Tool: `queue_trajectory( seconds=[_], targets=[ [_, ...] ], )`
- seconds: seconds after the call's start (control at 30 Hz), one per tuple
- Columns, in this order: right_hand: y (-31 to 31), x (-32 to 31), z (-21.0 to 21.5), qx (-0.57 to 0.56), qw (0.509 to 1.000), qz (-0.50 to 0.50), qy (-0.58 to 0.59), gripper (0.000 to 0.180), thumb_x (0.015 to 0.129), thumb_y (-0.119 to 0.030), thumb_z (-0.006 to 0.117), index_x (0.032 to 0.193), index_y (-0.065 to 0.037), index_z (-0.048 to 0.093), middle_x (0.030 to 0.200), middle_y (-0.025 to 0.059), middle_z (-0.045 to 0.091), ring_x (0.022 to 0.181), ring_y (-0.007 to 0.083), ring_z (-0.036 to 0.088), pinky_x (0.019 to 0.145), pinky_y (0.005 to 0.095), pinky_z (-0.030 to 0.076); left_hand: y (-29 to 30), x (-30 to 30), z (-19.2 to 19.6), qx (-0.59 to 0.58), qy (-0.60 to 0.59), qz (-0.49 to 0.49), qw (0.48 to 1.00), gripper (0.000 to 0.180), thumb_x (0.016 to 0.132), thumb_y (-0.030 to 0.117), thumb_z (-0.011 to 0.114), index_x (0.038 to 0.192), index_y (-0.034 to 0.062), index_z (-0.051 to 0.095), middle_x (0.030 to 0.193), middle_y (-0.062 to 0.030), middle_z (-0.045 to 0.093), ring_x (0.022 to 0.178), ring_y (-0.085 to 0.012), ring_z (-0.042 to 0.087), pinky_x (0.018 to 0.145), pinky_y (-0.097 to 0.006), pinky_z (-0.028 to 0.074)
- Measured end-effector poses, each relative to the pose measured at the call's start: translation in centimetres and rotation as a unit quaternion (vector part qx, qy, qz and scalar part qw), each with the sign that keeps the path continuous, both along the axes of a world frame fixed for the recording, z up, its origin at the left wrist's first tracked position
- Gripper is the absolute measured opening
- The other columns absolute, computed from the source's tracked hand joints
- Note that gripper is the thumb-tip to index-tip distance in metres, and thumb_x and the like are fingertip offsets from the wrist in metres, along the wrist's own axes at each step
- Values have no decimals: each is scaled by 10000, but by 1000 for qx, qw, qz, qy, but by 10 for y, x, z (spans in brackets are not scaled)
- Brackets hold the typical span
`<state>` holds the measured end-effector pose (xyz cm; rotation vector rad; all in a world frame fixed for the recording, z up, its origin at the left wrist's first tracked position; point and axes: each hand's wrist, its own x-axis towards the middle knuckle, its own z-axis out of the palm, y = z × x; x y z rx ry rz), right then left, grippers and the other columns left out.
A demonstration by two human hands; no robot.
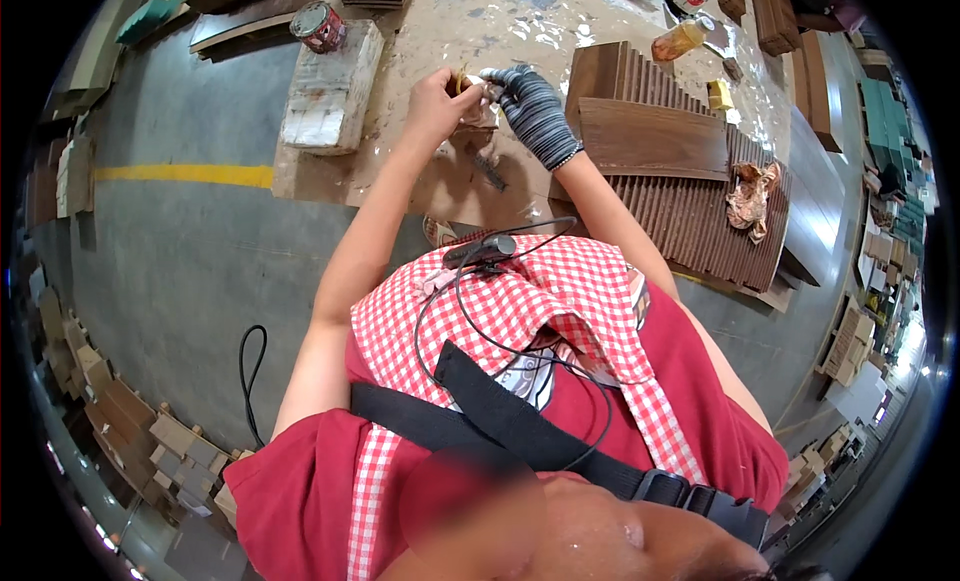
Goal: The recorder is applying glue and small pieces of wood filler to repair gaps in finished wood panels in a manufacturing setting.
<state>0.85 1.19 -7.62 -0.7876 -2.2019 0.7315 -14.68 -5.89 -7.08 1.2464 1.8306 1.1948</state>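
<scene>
My bare left hand (440, 106) and my right hand (535, 113), in a grey striped fingerless glove, meet over the work table. The left fingers pinch a small, whitish, crumpled piece (482, 89) with a yellowish edge. Against its other side press the right fingertips. Its kind is too small to make out. Just below the hands lies a small brown block (476, 139), partly covered by them. A narrow dark strip-like thing (489, 172) rests on the table nearer to me.
Brown slatted boards (690, 216) are stacked at right, under a flat plank (655, 139) and a stained crumpled cloth (750, 199). Behind them are a bottle of amber liquid (682, 39) and a yellow block (719, 94). A red tin (317, 27) stands on a paint-smeared block (330, 96) at left.
</scene>
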Motion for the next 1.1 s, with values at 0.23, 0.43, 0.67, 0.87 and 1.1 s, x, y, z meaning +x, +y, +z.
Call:
queue_trajectory(
  seconds=[0.23,0.43,0.67,0.87,1.1],
  targets=[
    [-8,6,-14,-18,999,-35,-18,129,853,-123,623,951,-45,654,836,142,632,792,292,599,751,380,486,-10,5,-7,18,-99,-21,995,170,869,183,655,881,17,618,721,8,610,616,-45,525,556,-210,419],
    [-14,5,-26,-286,953,-45,95,158,888,-139,618,947,8,609,771,88,619,688,145,562,683,287,480,-20,-6,6,-28,-156,-53,986,190,877,166,621,962,-2,651,763,-22,663,654,-71,583,586,-228,461],
    [-25,7,-29,-348,923,-48,156,167,879,-149,646,976,-18,609,833,33,610,717,104,526,688,259,469,-25,-3,3,-50,-295,-29,954,247,919,246,570,918,21,673,759,-4,645,646,-56,553,576,-221,433],
    [-32,18,-25,-420,895,-32,144,212,897,-214,628,1004,-30,631,834,12,604,735,92,520,695,249,457,-29,0,1,-70,-358,-31,931,291,923,280,559,919,13,675,742,12,626,674,-75,528,620,-238,399],
    [-34,21,-30,-449,879,-45,152,209,919,-210,590,1041,-47,637,876,-4,612,741,79,538,666,238,474,-36,-3,3,-62,-369,-105,921,299,929,233,496,1080,13,629,871,-24,631,787,-98,570,731,-240,436]
  ],
)
